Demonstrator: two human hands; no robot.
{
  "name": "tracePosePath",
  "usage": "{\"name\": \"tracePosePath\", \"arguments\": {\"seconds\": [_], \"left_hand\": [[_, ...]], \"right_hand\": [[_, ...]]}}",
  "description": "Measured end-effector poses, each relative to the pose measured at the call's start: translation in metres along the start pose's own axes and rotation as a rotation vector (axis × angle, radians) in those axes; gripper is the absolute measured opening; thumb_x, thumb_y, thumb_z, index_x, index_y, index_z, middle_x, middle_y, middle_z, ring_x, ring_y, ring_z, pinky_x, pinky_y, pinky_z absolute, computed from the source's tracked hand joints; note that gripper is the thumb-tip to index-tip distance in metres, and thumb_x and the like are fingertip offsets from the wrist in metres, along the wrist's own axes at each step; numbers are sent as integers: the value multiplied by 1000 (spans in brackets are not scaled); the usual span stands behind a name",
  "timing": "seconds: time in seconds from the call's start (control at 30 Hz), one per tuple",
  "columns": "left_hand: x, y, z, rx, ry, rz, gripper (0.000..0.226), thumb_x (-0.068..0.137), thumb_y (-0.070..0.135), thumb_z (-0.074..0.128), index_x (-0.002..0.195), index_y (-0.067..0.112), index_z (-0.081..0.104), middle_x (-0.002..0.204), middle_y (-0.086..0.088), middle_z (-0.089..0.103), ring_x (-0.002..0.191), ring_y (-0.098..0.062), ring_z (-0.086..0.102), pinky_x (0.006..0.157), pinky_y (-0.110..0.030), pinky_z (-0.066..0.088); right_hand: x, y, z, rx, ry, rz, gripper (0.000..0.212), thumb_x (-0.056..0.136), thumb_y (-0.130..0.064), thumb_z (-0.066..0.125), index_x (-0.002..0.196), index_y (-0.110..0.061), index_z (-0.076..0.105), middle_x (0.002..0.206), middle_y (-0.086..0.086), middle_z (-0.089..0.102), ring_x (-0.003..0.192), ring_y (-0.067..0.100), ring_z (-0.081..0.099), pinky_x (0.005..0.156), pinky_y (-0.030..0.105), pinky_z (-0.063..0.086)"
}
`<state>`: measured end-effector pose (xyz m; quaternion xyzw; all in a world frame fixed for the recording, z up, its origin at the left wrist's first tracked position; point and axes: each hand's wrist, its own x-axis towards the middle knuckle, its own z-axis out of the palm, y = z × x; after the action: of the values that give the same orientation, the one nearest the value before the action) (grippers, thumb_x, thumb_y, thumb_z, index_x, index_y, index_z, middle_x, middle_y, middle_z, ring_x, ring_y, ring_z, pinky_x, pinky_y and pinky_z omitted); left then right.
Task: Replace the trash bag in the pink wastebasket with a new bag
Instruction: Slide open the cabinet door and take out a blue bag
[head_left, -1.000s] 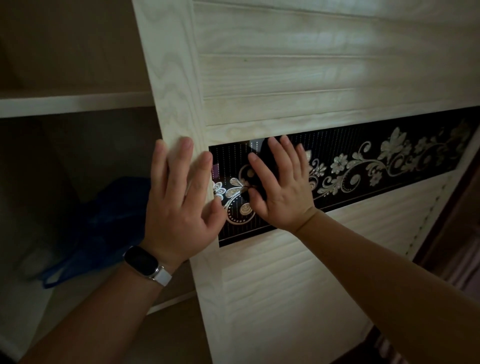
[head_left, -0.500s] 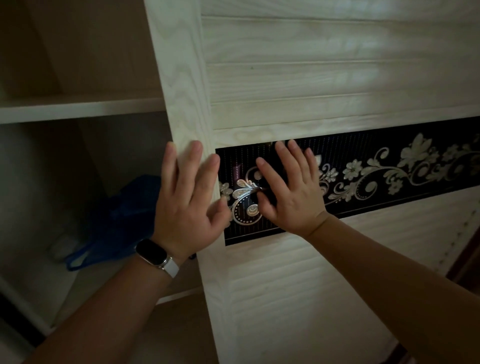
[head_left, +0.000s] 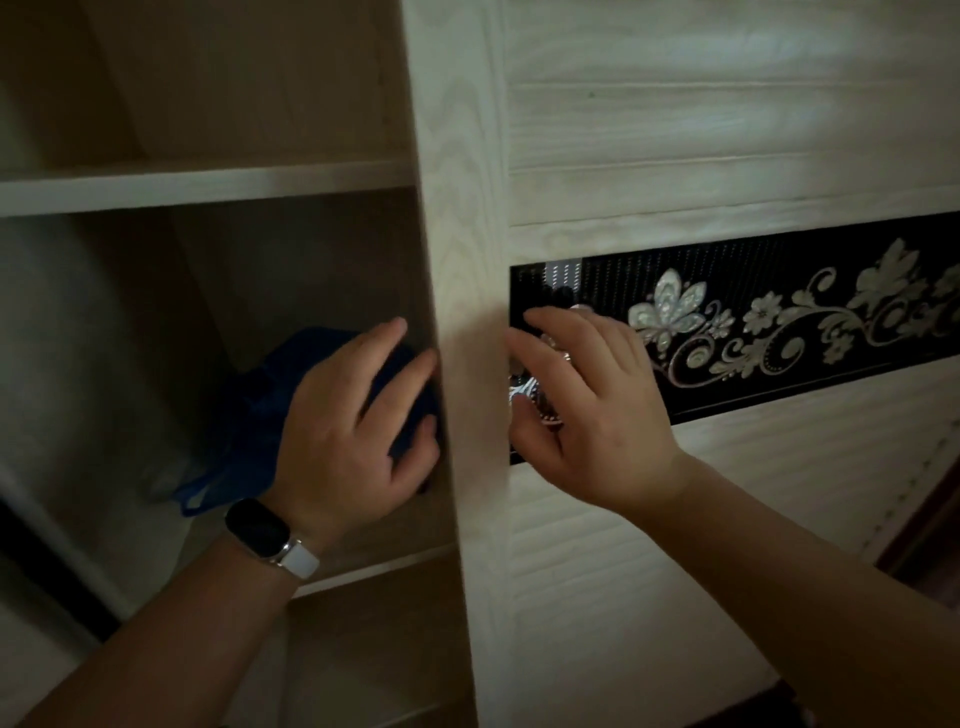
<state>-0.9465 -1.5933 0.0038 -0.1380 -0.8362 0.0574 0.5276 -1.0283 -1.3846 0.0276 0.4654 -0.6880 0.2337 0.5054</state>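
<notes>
1. While the left hand (head_left: 358, 415) reaches into the open side of the wardrobe, its fingers lie straight and spread. Their tips meet the inner edge of the sliding door (head_left: 457, 208), and the hand grips nothing.
2. At 3 o'clock from it, across the door's pale wood-grain upright, the right hand (head_left: 587, 405) rests on the door front. Its fingers are loosely bent and somewhat blurred, and they lie on the left end of the black floral band (head_left: 779, 322). This hand too is unclenched and holds nothing.
3. On the left wrist sits a watch (head_left: 260, 527) with a dark face, and its white strap shows at 4 o'clock of the face.
4. Behind the left hand, at its 9 o'clock, a blue bag (head_left: 260, 415) lies on the lower shelf inside the wardrobe. It is partly hidden by the hand, and a thin blue loop hangs from it at 7 o'clock. Whether the fingers touch it I cannot tell.
5. Above the bag, at 12 o'clock, a pale shelf board (head_left: 208, 187) runs from the left edge of the view to the door upright.
6. Louvred slats cover the door above and below the floral band.
</notes>
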Motion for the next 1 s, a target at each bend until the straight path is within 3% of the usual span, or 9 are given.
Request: {"name": "tracePosePath", "arguments": {"seconds": [0.13, 0.47, 0.57, 0.63, 0.73, 0.8, 0.93, 1.0], "left_hand": [[-41, -50, -14, -6, -167, -96, 39, 91, 24, 58, 121, 0, 63, 120, -24, 62, 105, -38, 58, 80, -47, 48], [-139, -141, -15, 126, -630, -391, 50, 84, 41, 47, 121, 10, 61, 120, -17, 60, 104, -39, 58, 78, -45, 51], [-158, -153, -14, 175, -710, -456, 48, 79, 36, 60, 121, 13, 58, 117, -17, 59, 100, -39, 58, 76, -43, 49], [-170, -156, -8, 182, -754, -506, 51, 78, 32, 69, 123, 12, 55, 121, -20, 55, 103, -42, 56, 78, -45, 48], [-185, -157, -1, 147, -761, -594, 61, 79, 31, 70, 132, 14, 46, 137, -22, 45, 113, -42, 51, 86, -47, 48], [-191, -157, 3, 86, -712, -673, 65, 83, 31, 67, 139, 15, 39, 140, -20, 43, 117, -39, 49, 89, -45, 47], [-194, -151, 8, -18, -581, -864, 64, 87, 33, 63, 142, 13, 37, 125, -15, 59, 104, -33, 59, 78, -39, 52], [-198, -147, 11, -1, -587, -949, 55, 90, 32, 62, 138, 11, 44, 117, -16, 64, 97, -34, 62, 70, -34, 45]], "right_hand": [[6, -48, 5, 140, -136, -54, 30, 87, -16, 58, 111, -1, 67, 106, 16, 66, 94, 31, 62, 80, 41, 48], [-15, -121, 88, 244, -579, 191, 43, 90, -34, 48, 124, -9, 58, 120, 11, 59, 99, 27, 59, 78, 39, 55], [-26, -125, 124, 232, -746, 297, 60, 86, -46, 33, 130, -10, 52, 130, 12, 53, 107, 29, 57, 86, 42, 53], [-36, -124, 149, 195, -799, 334, 61, 85, -48, 29, 125, -9, 54, 125, 13, 53, 103, 28, 56, 85, 42, 52], [-52, -120, 185, 137, -856, 411, 64, 85, -51, 24, 120, -9, 56, 121, 12, 52, 100, 27, 53, 81, 34, 49], [-62, -116, 203, 118, -876, 488, 55, 90, -47, 31, 120, -8, 55, 123, 14, 50, 102, 28, 52, 79, 33, 46], [-77, -108, 230, 48, -922, 639, 41, 94, -36, 49, 127, -12, 47, 128, 14, 45, 100, 27, 52, 75, 34, 47], [-83, -107, 238, 10, -918, 696, 40, 93, -34, 50, 126, -12, 44, 126, 16, 47, 98, 27, 53, 76, 36, 48]]}}
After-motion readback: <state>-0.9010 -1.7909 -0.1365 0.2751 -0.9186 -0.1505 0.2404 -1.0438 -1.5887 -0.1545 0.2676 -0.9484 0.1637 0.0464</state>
